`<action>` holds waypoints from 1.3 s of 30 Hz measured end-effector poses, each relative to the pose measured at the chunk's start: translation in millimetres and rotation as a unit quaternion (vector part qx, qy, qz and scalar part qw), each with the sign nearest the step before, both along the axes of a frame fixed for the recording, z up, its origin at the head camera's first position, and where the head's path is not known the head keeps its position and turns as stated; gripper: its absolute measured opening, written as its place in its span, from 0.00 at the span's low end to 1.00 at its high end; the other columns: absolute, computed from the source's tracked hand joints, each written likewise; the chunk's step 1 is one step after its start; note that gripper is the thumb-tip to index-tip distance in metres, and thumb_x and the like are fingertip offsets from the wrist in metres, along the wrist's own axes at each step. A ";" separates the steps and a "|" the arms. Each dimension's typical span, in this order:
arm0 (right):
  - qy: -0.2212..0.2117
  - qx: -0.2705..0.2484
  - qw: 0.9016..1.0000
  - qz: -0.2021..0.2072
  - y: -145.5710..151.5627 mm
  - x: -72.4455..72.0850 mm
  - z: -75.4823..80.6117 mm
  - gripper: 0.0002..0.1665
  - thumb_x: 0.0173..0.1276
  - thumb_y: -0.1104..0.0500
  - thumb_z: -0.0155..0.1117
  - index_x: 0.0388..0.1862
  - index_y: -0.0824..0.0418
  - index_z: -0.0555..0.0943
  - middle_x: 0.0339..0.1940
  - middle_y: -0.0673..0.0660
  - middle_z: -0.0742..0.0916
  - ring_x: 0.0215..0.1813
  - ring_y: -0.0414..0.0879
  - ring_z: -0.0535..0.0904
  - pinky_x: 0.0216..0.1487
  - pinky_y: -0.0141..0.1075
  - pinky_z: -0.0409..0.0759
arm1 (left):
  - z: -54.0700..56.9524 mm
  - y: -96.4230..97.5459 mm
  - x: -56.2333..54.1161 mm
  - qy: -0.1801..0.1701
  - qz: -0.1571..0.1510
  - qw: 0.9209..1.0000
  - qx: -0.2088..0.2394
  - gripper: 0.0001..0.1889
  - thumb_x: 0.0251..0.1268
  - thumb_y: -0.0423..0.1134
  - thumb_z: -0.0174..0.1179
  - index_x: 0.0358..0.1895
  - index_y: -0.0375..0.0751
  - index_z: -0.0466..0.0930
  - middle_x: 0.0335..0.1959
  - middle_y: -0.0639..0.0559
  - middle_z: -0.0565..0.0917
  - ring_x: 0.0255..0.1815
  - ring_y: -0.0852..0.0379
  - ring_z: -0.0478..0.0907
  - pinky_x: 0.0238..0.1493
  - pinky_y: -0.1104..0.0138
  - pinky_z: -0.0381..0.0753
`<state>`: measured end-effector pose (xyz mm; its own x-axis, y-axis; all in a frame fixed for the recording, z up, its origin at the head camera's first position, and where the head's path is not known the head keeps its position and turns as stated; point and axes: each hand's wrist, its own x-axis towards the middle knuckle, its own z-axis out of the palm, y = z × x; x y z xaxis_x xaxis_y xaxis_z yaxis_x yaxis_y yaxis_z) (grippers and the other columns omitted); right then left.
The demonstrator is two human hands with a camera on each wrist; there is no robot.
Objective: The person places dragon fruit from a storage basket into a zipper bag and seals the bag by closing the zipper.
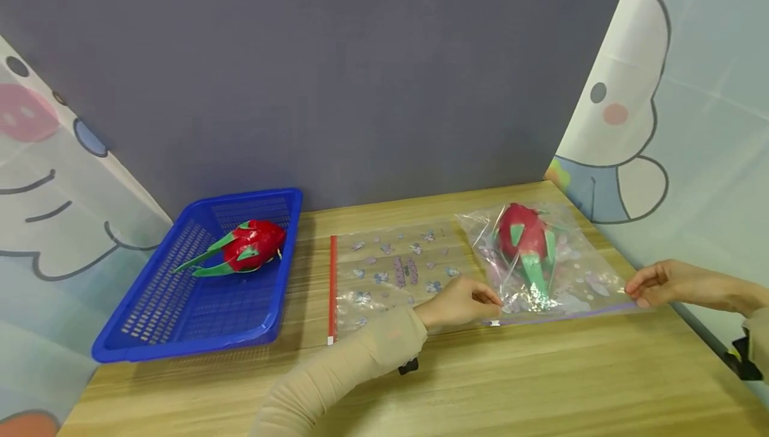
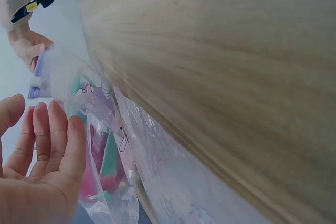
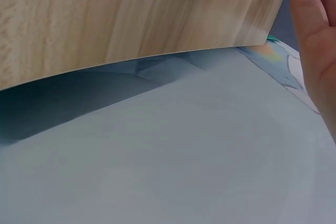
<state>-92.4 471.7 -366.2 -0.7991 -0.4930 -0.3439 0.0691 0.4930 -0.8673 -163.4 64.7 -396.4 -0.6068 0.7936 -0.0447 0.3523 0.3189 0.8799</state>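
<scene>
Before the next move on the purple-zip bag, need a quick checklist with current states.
1. Dragon fruit inside the purple-zip bag: ok.
2. Slider at the zip's left end, near the left hand: ok.
3. Right hand pinching the zip's right end: ok.
4. Left hand gripping the slider: not ok; the left wrist view shows its fingers relaxed, apart from it.
5. Zip fully sealed: cannot tell.
6. Other dragon fruit out of the way, in the blue basket: ok.
</scene>
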 end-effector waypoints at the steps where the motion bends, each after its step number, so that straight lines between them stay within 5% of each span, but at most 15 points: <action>1: 0.001 0.002 1.000 0.000 -0.6 -0.6 0.4 0.14 0.68 0.69 0.47 0.48 0.77 0.71 0.43 0.43 0.83 0.43 0.39 0.80 0.42 0.29 0.78 | 0.6 -0.5 0.4 -0.001 0.000 1.000 0.001 0.08 0.59 0.41 0.61 0.39 0.43 0.83 0.32 0.62 0.82 0.31 0.71 0.75 0.36 0.77 0.75; 11: 0.057 0.089 0.994 -0.025 -13.7 -10.0 10.3 0.18 0.71 0.64 0.45 0.52 0.78 0.68 0.45 0.43 0.82 0.45 0.32 0.77 0.41 0.28 0.77 | 4.4 -8.8 -2.7 -0.003 -0.018 1.000 0.012 0.09 0.63 0.39 0.56 0.43 0.43 0.82 0.37 0.61 0.82 0.37 0.72 0.74 0.43 0.77 0.73; 15: 0.088 0.139 0.984 -0.073 -25.6 -14.6 16.1 0.23 0.72 0.58 0.47 0.59 0.74 0.66 0.48 0.43 0.81 0.45 0.29 0.76 0.41 0.31 0.77 | 8.3 -17.2 -5.5 -0.004 -0.017 1.000 0.011 0.10 0.64 0.41 0.55 0.45 0.46 0.82 0.41 0.62 0.82 0.41 0.72 0.74 0.47 0.76 0.72; 22: 0.183 0.148 0.960 -0.155 -49.7 -25.2 35.7 0.19 0.71 0.57 0.49 0.58 0.63 0.68 0.43 0.28 0.78 0.42 0.28 0.77 0.38 0.30 0.78 | 24.9 -46.7 -11.6 0.003 0.028 1.000 -0.011 0.12 0.63 0.43 0.56 0.48 0.47 0.80 0.38 0.61 0.81 0.38 0.67 0.75 0.40 0.74 0.76; 27: 0.200 0.164 0.951 -0.170 -77.4 -35.3 61.3 0.22 0.71 0.52 0.50 0.60 0.59 0.67 0.43 0.29 0.79 0.43 0.29 0.78 0.39 0.26 0.75 | 45.2 -75.9 -12.4 0.042 0.061 0.997 -0.014 0.12 0.63 0.42 0.56 0.48 0.49 0.80 0.41 0.58 0.81 0.39 0.63 0.77 0.40 0.71 0.77; 32: 0.222 0.128 0.951 -0.171 -118.7 -49.3 74.6 0.18 0.69 0.53 0.53 0.55 0.58 0.72 0.39 0.33 0.81 0.39 0.33 0.79 0.37 0.29 0.77 | 65.9 -115.6 -2.9 0.126 0.124 0.984 -0.015 0.12 0.64 0.42 0.55 0.49 0.49 0.79 0.43 0.56 0.82 0.45 0.59 0.78 0.48 0.63 0.77; 39: 0.249 0.102 0.954 -0.135 -186.1 -71.2 86.7 0.19 0.66 0.53 0.58 0.50 0.66 0.76 0.38 0.43 0.84 0.39 0.33 0.79 0.41 0.30 0.78 | 77.5 -176.6 10.9 0.210 0.224 0.950 0.064 0.09 0.61 0.35 0.59 0.44 0.43 0.81 0.42 0.50 0.83 0.46 0.56 0.80 0.50 0.58 0.78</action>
